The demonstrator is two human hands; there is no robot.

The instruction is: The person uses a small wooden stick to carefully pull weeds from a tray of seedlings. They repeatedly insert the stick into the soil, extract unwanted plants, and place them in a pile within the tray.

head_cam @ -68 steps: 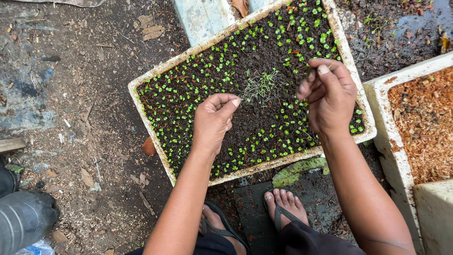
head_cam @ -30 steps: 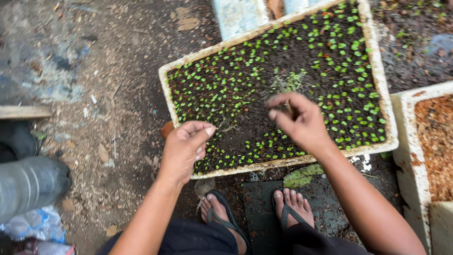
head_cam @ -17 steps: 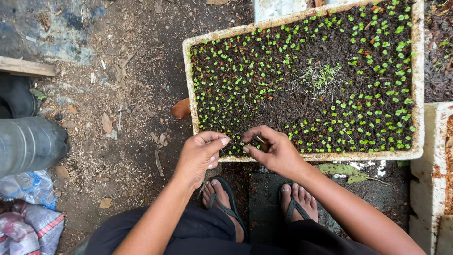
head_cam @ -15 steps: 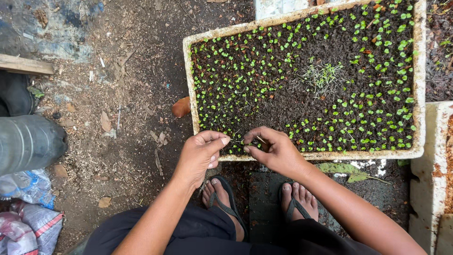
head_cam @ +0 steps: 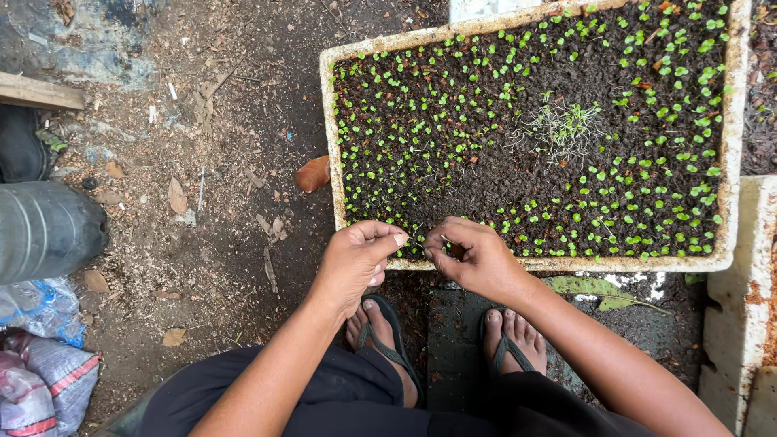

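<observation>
Head view looks straight down on a person crouched at the near edge of a white foam tray (head_cam: pixel 732 162) filled with dark soil and rows of tiny green seedlings (head_cam: pixel 405 146). Both hands meet over the tray's near-left corner. Left hand (head_cam: pixel 356 263) has thumb and forefinger pressed together in a pinch; right hand (head_cam: pixel 477 259) is likewise curled, its fingertips closed. Between the two pinches runs a thin pale sprig (head_cam: pixel 421 240), its long axis lying left to right, so each hand appears to grip one end, though it is too fine to be sure which hand truly clamps it. The sprig sits directly between the fingertips, just above the seedlings at the tray's near rim, equally close to both hands.

A wispy grass-like tuft (head_cam: pixel 562 125) stands right of the tray's middle, well apart from the hands. Sandalled feet (head_cam: pixel 384 340) rest on the ground just near of the tray, a green leaf (head_cam: pixel 587 291) lies to their right, and a dark rubber boot (head_cam: pixel 44 226) sits far left.

Compared with the frame about two seconds ago, the hands have dropped from mid-tray, where they were held apart, to the near rim and come together; in the last half second they have barely shifted
</observation>
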